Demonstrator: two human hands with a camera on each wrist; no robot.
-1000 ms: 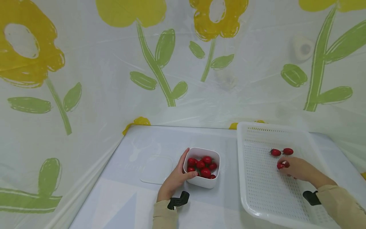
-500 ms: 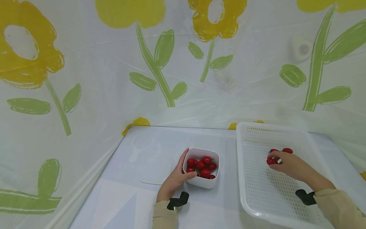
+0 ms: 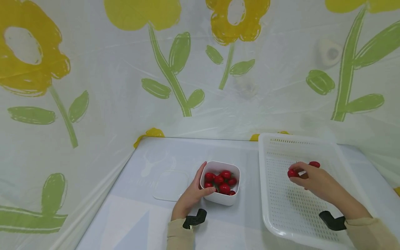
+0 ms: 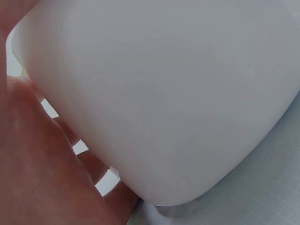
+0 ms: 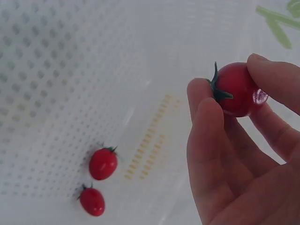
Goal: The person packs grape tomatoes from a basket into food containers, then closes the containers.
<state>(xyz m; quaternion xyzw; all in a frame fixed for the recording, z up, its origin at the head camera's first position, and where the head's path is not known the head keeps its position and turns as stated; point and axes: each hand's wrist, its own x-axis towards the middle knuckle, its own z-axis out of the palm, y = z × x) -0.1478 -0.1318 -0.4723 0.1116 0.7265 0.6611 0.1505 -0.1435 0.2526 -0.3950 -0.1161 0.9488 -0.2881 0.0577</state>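
Note:
My left hand [image 3: 190,197] holds a small white square box [image 3: 220,199] on the table, its thumb over the near rim and fingers along the left side. Several cherry tomatoes [image 3: 224,188] lie inside it. In the left wrist view the box's smooth wall [image 4: 164,103] fills most of the picture. Over a white perforated basket [image 3: 271,211], my right hand [image 3: 318,182] pinches one cherry tomato [image 5: 236,89] with a green stem. Two more tomatoes lie on the basket's floor, a rounder one [image 5: 103,163] and a slimmer one [image 5: 92,201]; the right hand partly hides them in the head view.
A flat whitish square piece [image 3: 170,185] with rounded corners lies on the table [image 3: 134,215] left of the box. A flower-printed sheet [image 3: 118,93] hangs behind and to the left. The basket's raised rim [image 3: 261,180] stands between the two hands.
My right hand has moved left and slightly away from me within the basket, carrying the tomato and now covering one that lies there. The left hand and box have stayed in place.

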